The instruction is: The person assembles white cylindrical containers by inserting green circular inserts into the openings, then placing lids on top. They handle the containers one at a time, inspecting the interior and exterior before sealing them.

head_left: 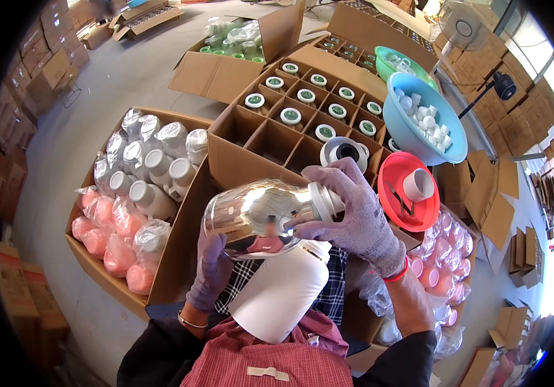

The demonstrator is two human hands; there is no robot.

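Both my hands wear greyish-purple gloves. Between them a shiny silver flask liner [248, 216] lies on its side, its neck to the right. My left hand [209, 267] grips its rounded bottom end. My right hand [354, 216] closes round the neck end, where a white collar [321, 203] sits. Just below the liner, a white flask body [280, 293] leans tilted on my lap, its neck toward the upper right. Beyond my right hand, a white cup-like part with a black ring [346, 152] rests at the edge of a divided carton.
The divided carton [261, 145] holds several white-rimmed flasks. A red basin [390, 171] with a white cup [419, 185] and a blue basin of white caps [454, 122] stand at right. Cartons of bagged pink and white flasks flank me, the left one [112, 277] close by. A fan [463, 26] stands behind.
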